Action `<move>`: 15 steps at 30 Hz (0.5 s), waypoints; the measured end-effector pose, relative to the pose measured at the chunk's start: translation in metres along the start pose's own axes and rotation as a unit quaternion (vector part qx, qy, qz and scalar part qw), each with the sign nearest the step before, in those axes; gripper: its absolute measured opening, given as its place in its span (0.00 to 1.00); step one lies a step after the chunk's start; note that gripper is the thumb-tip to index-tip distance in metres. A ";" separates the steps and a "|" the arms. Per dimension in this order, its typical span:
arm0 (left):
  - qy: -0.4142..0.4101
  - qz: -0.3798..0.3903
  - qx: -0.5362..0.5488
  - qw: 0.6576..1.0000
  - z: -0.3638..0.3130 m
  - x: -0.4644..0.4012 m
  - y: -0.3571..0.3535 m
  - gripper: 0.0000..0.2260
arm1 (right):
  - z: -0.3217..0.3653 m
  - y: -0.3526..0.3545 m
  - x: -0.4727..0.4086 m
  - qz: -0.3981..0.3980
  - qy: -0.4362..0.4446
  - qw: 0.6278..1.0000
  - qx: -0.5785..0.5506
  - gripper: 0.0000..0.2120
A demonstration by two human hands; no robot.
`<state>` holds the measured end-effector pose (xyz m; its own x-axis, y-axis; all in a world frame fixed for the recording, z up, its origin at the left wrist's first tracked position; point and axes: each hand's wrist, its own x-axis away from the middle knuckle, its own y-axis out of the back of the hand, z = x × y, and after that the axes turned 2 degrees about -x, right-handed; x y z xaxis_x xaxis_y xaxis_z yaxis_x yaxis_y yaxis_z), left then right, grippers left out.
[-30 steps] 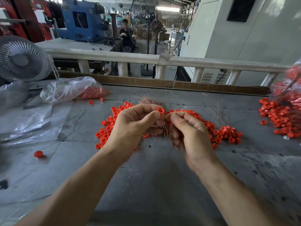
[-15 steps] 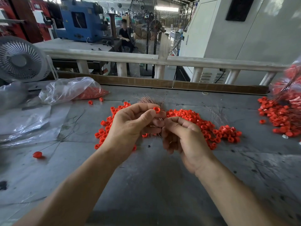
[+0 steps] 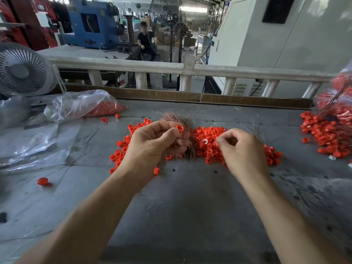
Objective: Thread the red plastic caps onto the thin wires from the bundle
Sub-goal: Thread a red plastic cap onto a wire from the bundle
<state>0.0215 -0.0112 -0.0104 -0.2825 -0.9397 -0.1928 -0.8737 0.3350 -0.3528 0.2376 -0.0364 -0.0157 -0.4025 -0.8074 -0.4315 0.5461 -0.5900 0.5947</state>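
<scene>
Red cap (image 3: 179, 128) sits pinched at the left hand (image 3: 152, 147) fingertips with the wire bundle (image 3: 182, 138) clamped under its other fingers above the worktop (image 3: 190, 206), right hand (image 3: 242, 151) pinched apart over the cap pile (image 3: 207, 147), wire not discernible; risk: thin wire misses the bore or kinks, cap drops.

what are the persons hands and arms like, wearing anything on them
Both the left hand and the right hand are bare: no gloves, and no rings, watch or wristband show. Both forearms are uncovered all the way to the bottom edge of the picture, so no sleeve is in view. The fingernails that show are short.
</scene>
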 end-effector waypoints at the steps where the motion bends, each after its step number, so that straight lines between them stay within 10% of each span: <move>1: 0.001 0.002 -0.002 1.000 0.000 0.000 0.000 0.15 | -0.006 0.002 -0.005 -0.015 -0.015 0.999 0.028 0.06; 15: 0.007 0.001 -0.076 0.997 -0.002 0.007 -0.009 0.05 | -0.023 -0.013 -0.021 -0.010 -0.034 0.996 0.086 0.07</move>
<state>0.0262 -0.0208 -0.0070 -0.2896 -0.9399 -0.1807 -0.9225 0.3245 -0.2093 0.2553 -0.0119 -0.0301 -0.4638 -0.7901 -0.4007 0.4067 -0.5918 0.6960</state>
